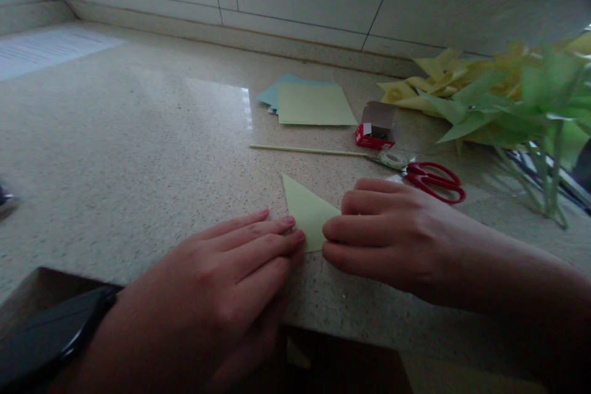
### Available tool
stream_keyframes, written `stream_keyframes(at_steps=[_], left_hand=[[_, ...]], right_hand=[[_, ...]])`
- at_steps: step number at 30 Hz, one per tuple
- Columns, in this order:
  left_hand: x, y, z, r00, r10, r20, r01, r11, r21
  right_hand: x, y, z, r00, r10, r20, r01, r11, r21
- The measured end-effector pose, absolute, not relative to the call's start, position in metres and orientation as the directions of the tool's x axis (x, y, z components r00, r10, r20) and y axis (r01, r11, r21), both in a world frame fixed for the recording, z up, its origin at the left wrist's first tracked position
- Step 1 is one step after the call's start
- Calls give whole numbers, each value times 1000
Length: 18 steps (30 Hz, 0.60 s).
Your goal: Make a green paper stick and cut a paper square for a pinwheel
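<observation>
A pale yellow-green sheet of paper [310,212], folded to a triangle, lies on the counter between my two hands. My left hand [221,283] reaches in from the left, its fingers stretched out and their tips resting on the paper's left edge. On the other side, my right hand [383,231] has its fingers curled together at the paper's right corner, which they cover. Its thumb is hidden. Just beyond the right hand lie red-handled scissors [434,181], with a roll of tape [391,159] by their blades.
A thin pale green stick [305,149] lies across the counter [138,154]. Behind it are stacked yellow-green sheets [316,104] over blue sheets [268,95], and an opened small red box [376,132]. Green and yellow paper flowers [503,92] fill the right. Printed paper [50,49] lies far left.
</observation>
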<state>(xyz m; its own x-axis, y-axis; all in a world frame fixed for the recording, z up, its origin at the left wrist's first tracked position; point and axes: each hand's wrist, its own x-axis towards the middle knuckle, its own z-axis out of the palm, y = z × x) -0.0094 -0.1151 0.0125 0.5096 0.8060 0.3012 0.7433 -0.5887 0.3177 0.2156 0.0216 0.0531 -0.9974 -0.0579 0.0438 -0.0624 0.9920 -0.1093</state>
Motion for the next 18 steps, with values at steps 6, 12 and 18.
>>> stream_keyframes(at_steps=[6, 12, 18], left_hand=[[-12, -115, 13, 529, 793, 302, 731, -607, 312], [-11, -115, 12, 519, 801, 298, 733, -597, 326], [-11, -113, 14, 529, 791, 308, 718, -611, 333]], right_hand=[[219, 21, 58, -1000, -25, -7, -24, 992, -121], [221, 19, 63, -996, 43, -73, 53, 990, -133], [228, 20, 65, -993, 69, -93, 76, 994, -74]])
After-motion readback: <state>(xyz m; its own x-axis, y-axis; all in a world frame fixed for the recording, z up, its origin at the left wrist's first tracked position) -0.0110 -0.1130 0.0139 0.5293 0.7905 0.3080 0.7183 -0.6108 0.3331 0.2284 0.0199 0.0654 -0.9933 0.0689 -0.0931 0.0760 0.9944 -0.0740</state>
